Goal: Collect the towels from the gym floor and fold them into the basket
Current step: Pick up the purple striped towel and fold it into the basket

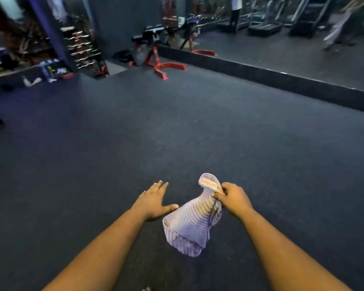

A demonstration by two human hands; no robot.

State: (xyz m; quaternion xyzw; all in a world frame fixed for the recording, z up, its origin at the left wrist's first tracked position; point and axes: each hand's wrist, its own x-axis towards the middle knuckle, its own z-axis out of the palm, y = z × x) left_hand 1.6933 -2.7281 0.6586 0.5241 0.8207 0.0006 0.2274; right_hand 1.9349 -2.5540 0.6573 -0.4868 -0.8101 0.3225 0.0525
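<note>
Hanging limp and light from the right hand (233,198), pinched at its top edge: soft striped towel (189,225); left hand (153,201) spread, empty, ready to take the loose lower corner.

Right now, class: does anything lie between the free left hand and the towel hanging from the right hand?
Nothing visible does. The open left hand hovers just left of the striped towel, which the right hand pinches near its top; its thumb nearly meets the cloth.

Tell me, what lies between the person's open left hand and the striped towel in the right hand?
Nothing: in the head view the left hand's thumb reaches right up to the striped towel, which the right hand grips; whether they touch is unclear.
</note>
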